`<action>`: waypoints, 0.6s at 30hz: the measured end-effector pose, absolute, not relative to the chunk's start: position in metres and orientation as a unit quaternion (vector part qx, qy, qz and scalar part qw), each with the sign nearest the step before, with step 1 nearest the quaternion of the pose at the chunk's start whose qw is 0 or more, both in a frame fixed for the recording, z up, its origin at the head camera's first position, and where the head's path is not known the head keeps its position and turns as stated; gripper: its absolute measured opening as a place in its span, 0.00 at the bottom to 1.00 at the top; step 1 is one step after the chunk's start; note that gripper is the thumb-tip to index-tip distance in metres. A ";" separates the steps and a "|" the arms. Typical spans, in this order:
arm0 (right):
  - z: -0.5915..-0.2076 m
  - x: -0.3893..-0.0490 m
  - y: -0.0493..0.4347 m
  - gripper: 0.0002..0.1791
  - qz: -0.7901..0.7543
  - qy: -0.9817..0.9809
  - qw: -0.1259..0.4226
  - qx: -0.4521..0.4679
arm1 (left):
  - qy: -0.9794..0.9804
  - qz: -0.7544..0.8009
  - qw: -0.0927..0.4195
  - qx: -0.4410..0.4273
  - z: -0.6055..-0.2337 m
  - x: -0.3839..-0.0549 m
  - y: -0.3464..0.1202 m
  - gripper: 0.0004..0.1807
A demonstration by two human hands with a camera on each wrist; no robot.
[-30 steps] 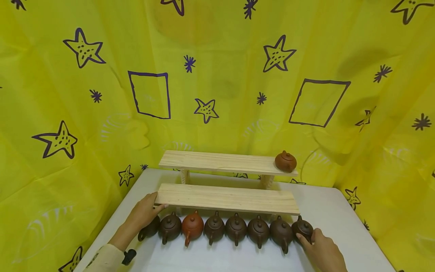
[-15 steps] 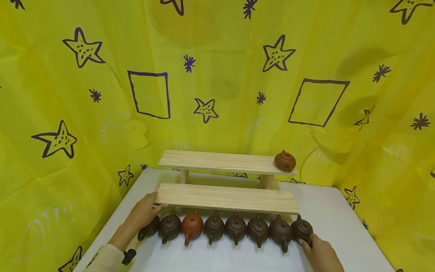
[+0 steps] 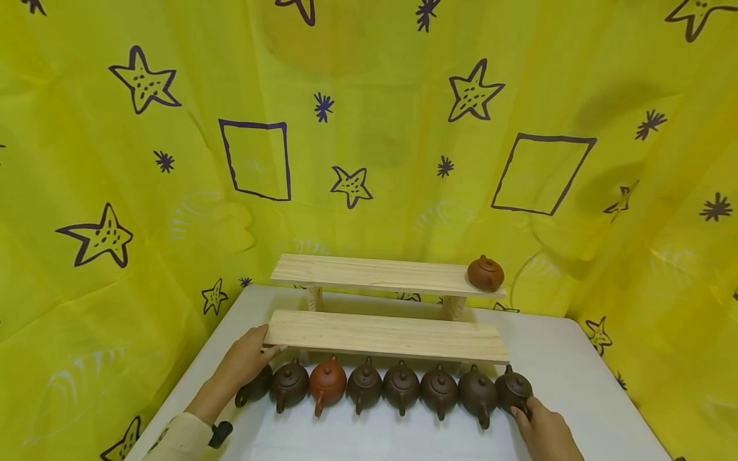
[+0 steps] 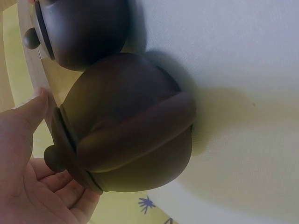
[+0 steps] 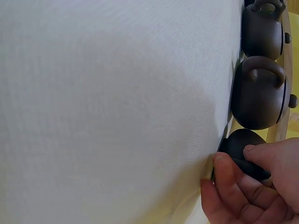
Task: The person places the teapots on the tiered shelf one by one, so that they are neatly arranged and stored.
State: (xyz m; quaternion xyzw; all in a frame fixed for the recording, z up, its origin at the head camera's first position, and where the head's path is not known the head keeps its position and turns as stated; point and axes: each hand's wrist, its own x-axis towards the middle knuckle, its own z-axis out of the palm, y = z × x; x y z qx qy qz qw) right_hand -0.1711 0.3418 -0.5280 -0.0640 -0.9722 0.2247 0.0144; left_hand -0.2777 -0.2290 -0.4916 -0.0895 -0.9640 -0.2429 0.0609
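Note:
My right hand [image 3: 548, 429] holds the dark brown teapot [image 3: 513, 388] at the right end of a row, thumb and fingers at its handle side. From the right wrist, my thumb lies on that teapot's dark body [image 5: 244, 142], with the fingers curled below and partly hiding it. My left hand [image 3: 242, 358] grips the left end of the lower wooden shelf [image 3: 383, 334], thumb along its front edge. Under that hand stands another dark teapot [image 4: 126, 126], partly covered in the head view. Between the hands several teapots line up, one of them reddish [image 3: 327, 384].
Behind the lower shelf rises a higher wooden shelf [image 3: 369, 272], with a reddish-brown teapot [image 3: 485, 273] at its right end. Both shelves and the row stand on a white table [image 3: 553, 346]. Yellow patterned cloth [image 3: 392, 128] hangs around the back and sides.
My right hand has slid slightly down and back from the end teapot's side toward its handle. The left hand, the shelves and the teapots have stayed in place.

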 end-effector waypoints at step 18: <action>-0.530 -0.172 0.351 0.15 0.225 -0.971 0.045 -0.062 | -0.966 -0.240 0.058 -0.082 -0.492 -0.280 -0.228 0.40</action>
